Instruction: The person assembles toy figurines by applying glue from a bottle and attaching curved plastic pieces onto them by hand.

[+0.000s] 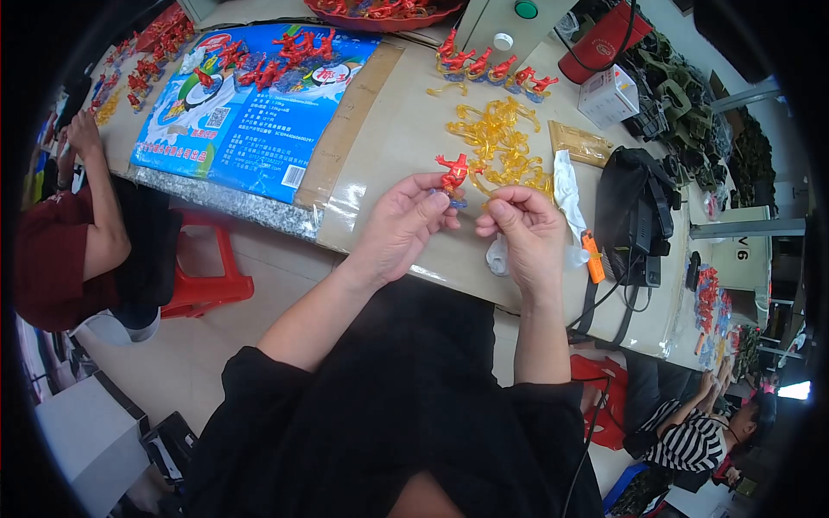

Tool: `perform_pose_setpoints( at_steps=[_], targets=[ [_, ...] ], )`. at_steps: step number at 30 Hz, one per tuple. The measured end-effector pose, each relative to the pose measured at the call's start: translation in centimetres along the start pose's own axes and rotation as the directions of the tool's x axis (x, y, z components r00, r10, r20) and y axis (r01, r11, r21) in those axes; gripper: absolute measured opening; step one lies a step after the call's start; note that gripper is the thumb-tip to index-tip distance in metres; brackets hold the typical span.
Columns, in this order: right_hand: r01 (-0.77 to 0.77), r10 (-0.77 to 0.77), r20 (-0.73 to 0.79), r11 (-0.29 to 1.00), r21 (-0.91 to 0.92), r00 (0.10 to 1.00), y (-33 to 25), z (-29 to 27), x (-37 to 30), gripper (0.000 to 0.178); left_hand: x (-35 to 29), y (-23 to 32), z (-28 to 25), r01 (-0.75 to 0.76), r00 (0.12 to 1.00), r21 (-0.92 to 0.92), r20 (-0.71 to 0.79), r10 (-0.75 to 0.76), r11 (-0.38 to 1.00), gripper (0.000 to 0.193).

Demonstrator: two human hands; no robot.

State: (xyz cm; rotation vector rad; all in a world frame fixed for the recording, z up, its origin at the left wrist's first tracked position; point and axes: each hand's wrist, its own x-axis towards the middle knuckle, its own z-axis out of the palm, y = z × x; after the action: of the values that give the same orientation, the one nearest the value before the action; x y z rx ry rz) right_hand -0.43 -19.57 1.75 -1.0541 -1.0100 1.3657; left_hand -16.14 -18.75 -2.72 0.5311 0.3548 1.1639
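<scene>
Two bare hands work a small red plastic toy figure (452,175) above a cardboard-covered table (389,129).

Head view: the left hand (399,226) pinches the figure between thumb and fingertips, closed on its bluish base; the right hand (527,231) is curled beside it, thumb and forefinger closed on a thin translucent yellow plastic piece (480,183) touching the figure. Just behind lies a heap of yellow translucent plastic pieces (501,142), then a row of finished red figures (492,69). A blue printed plastic sack (250,121) lies at left, a black bag (635,216) at right.
</scene>
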Motion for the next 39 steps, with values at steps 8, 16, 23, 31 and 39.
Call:
perform_pose_setpoints(
  at_steps=[8,16,23,31,39],
  targets=[
    [-0.036,0.038,0.043,0.998,-0.054,0.998,0.33,-0.37,0.23,0.014,0.04,-0.27,0.17,-0.029,0.999,0.057,-0.028,0.030,0.998,0.028],
    [-0.028,0.029,0.006,0.991,-0.131,1.000,0.31,-0.16,0.21,0.014,0.03,-0.30,0.03,-0.043,0.999,0.086,-0.017,0.044,0.995,0.028],
    [-0.013,0.013,-0.006,0.989,-0.148,1.000,0.46,0.02,0.17,0.013,-0.04,-0.40,0.02,-0.047,0.999,0.072,-0.021,0.049,0.996,0.029],
    [-0.014,0.015,0.004,0.985,-0.170,1.000,0.48,-0.23,0.20,0.013,-0.05,-0.54,0.21,-0.047,0.999,0.125,-0.016,0.050,0.991,0.026],
    [-0.050,0.057,0.038,0.986,-0.157,0.998,0.60,-0.41,0.43,0.014,0.03,-0.53,0.06,-0.061,0.998,0.136,-0.010,0.063,0.989,0.024]
  ],
)
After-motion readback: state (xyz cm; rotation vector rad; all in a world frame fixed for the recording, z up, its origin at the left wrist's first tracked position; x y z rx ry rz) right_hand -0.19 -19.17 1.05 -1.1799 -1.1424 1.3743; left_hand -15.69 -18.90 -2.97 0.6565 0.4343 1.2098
